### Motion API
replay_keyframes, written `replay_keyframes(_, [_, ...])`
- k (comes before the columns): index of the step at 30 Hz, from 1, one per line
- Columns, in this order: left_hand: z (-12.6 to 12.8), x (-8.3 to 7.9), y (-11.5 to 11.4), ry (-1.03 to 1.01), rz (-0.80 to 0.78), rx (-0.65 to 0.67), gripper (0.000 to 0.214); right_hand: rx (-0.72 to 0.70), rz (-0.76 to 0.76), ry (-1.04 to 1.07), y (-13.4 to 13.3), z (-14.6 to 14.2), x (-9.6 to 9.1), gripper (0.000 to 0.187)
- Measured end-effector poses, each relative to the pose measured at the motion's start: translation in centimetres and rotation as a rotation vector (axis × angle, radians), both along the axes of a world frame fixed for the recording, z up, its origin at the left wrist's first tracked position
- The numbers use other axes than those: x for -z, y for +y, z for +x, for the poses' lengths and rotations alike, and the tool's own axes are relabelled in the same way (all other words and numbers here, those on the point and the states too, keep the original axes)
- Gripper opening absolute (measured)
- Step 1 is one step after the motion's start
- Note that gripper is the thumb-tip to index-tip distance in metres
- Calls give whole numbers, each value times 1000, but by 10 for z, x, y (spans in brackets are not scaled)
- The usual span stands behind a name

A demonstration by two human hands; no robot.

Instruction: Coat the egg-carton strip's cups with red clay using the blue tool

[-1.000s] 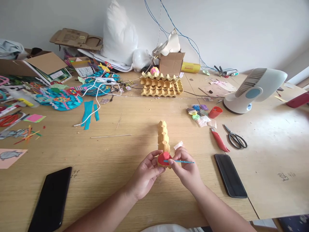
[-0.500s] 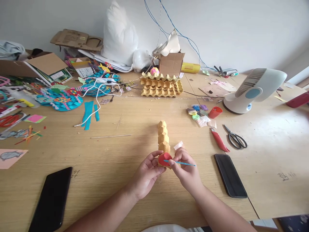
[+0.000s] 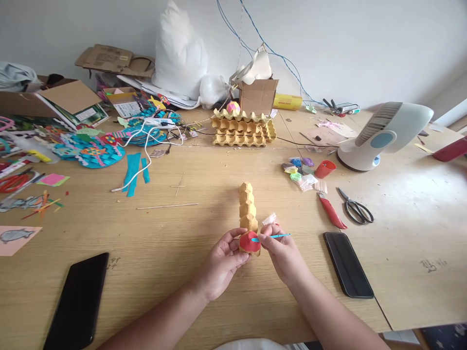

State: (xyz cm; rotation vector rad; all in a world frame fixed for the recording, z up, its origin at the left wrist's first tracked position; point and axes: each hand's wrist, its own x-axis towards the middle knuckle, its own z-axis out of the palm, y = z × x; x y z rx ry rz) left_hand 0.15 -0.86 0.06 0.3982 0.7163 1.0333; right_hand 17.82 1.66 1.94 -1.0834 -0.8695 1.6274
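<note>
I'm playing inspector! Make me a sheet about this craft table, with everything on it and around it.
Surface: wooden table, small crumbs and pencil-like marks showing.
Job's things: yellow egg-carton strip with red material on its near end; thin blue tool.
Clutter: scissors, red-handled cutter and phone at right; blue paper strips at left.
Grips: left grip holds the strip's near end; right grip pinches the tool, tip at the red material.
Cables: white cable on the table; blue cables against the wall.
Surroundings: white fan at right, big white bag at back.
Other people: nothing seen.
</note>
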Motion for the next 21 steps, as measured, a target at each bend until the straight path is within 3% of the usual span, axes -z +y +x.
replay_keyframes(5, [2,3,0,1,12,11,48,0,-91,77,1,-1,-1,35])
replay_keyframes(10, [-1,2,-1,-22,2,17,48,4,-75,85,2,-1,-2,35])
replay_keyframes(14, [-7,-1,1,-65,13,36,48,-54,40,168,6,5,-5,34])
replay_keyframes(21, [-13,3,2,-111,103,68,46,-194,253,-7,11,12,-6,19])
